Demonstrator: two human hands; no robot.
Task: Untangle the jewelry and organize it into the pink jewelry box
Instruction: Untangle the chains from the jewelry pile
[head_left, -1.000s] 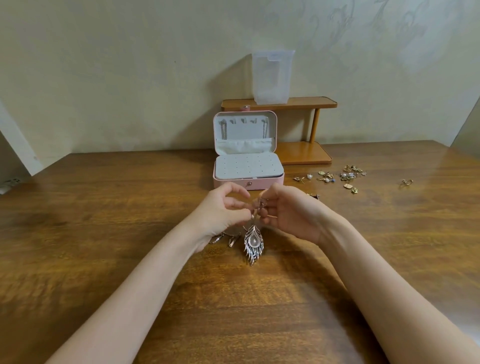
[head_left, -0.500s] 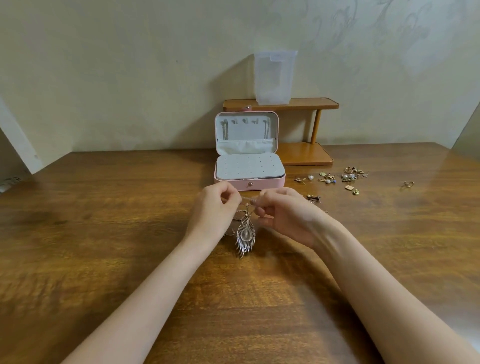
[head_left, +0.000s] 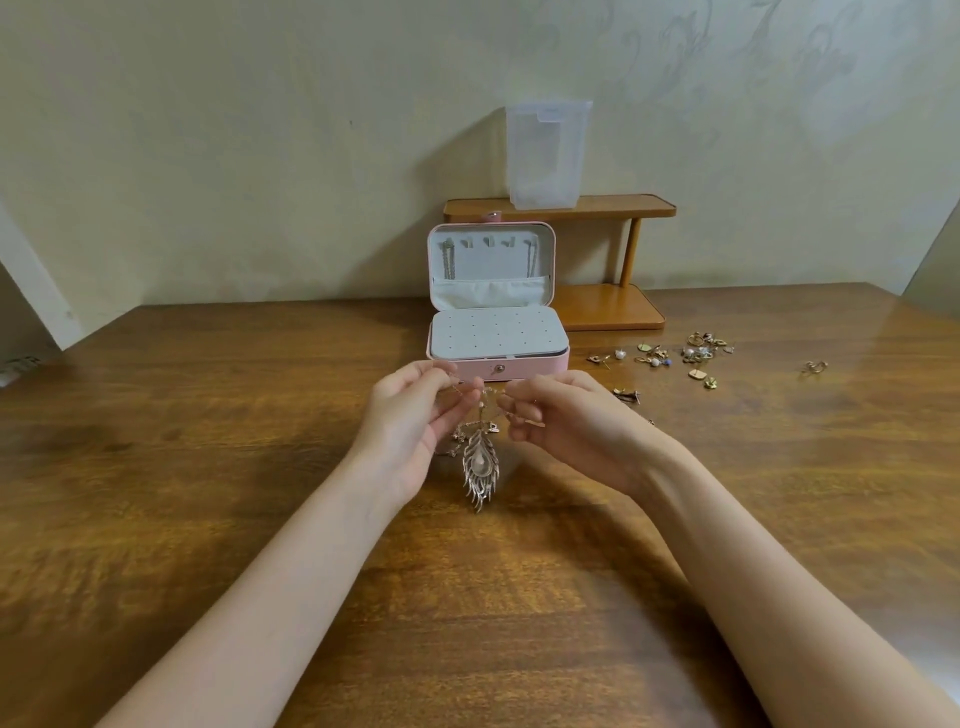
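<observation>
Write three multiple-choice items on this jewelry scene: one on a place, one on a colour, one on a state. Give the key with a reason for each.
1. Where do the loose earrings lie?
A. inside the box
B. on the table right of the box
C. on the wooden shelf

2. What colour is the outside of the jewelry box?
A. pink
B. blue
C. black

3. How does the box lid stand?
A. shut
B. taken off
C. open, upright

Key: 1 B, they are scattered on the table. 2 A, its front wall is pink. 3 C, the grey inside faces the camera while the left hand and right hand pinch the chain of the feather pendant.
</observation>
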